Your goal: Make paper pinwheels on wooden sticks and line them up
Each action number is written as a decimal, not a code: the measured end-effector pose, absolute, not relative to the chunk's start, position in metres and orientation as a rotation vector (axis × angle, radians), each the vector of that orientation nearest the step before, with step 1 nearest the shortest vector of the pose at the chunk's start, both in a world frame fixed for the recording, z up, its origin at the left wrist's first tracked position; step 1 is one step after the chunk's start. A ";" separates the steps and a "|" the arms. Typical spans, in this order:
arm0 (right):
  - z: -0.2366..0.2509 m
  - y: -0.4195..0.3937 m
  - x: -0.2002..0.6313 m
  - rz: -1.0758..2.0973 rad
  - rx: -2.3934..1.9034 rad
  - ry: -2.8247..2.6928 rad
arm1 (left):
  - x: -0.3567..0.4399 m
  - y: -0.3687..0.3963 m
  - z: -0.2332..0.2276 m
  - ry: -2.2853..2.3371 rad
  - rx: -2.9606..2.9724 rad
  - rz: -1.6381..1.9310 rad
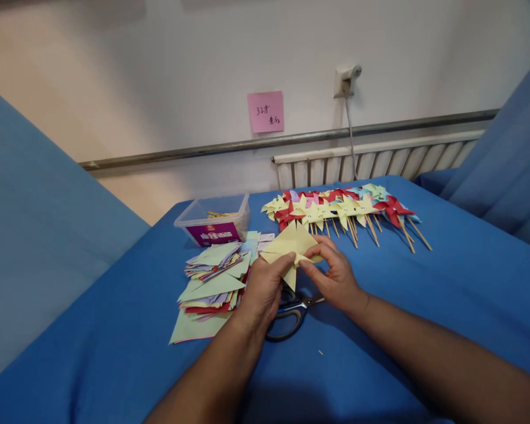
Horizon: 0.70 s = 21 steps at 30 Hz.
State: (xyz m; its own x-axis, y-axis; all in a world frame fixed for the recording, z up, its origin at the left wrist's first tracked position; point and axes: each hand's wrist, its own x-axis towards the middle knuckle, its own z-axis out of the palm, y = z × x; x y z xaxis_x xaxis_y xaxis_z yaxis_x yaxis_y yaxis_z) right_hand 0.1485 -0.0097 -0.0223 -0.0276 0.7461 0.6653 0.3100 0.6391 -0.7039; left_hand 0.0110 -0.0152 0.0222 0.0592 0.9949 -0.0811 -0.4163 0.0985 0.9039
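A pale yellow paper square [289,241], cut in from its corners, is held up in front of me over the blue table cover. My left hand [269,277] grips it from the left, with the thumb pressed near its middle. On the other side, my right hand [333,272] pinches a flap of the same paper between thumb and fingers, close to the centre. Below the hands lie black-handled scissors [291,321], partly hidden by the left hand. Stacked coloured paper pieces [212,288] sit just left of the left hand.
At the back left stands a clear plastic box [212,219] with thin wooden sticks inside. Several finished paper pinwheels [347,207] on sticks lie in rows at the back right. Behind the table are a radiator [380,162], a rail and a wall socket with a plug [347,81].
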 end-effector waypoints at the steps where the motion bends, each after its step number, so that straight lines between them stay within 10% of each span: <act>1: -0.022 -0.010 0.148 0.441 -0.890 -1.608 | 0.011 -0.015 0.023 0.902 0.843 1.286; 21: -0.006 -0.005 0.158 1.688 -0.923 -1.057 | 0.002 -0.013 0.025 1.156 1.210 0.890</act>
State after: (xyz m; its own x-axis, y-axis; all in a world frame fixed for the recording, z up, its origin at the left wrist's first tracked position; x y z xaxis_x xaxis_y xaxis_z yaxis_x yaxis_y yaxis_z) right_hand 0.1580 -0.0046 -0.0059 -0.3044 0.9447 -0.1217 -0.3034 -0.2173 -0.9278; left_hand 0.0018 -0.0130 0.0248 0.2187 0.9585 -0.1827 0.0683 0.1717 0.9828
